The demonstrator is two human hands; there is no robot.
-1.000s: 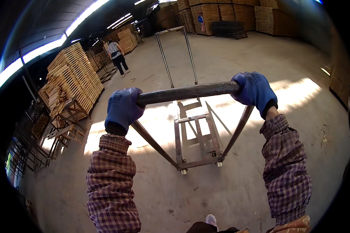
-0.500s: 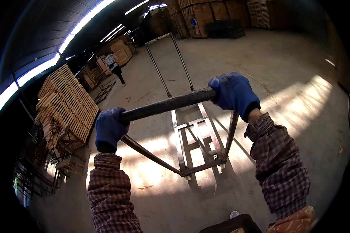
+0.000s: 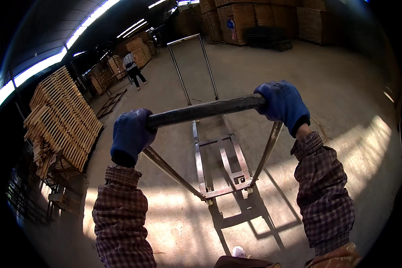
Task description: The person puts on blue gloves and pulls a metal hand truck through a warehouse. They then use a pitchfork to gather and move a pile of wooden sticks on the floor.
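Note:
A metal cart [image 3: 242,167] with a low open frame on small wheels stands in front of me. Its near handle bar [image 3: 205,111] is dark and runs crosswise at the top of two slanting uprights. Around the bar's left end wraps my left hand [image 3: 133,134], in a blue glove. My right hand [image 3: 282,105], gloved alike, is closed on the right end. Both forearms wear checked sleeves. A second, thinner upright frame [image 3: 179,73] rises at the cart's far end. Nothing lies on the cart's base.
Wooden slat stacks [image 3: 67,118] stand on the left, beside dark metal racks. Farther off, a person [image 3: 131,69] walks on the concrete floor [image 3: 272,67]. Tall wood stacks [image 3: 236,22] line the back, with a dark low pile [image 3: 268,37] before them.
The cart and I have moved forward over the floor, and the sunlit patch now lies nearer to me. The left slat stack has shifted toward the view's left edge. Both hands keep their grip.

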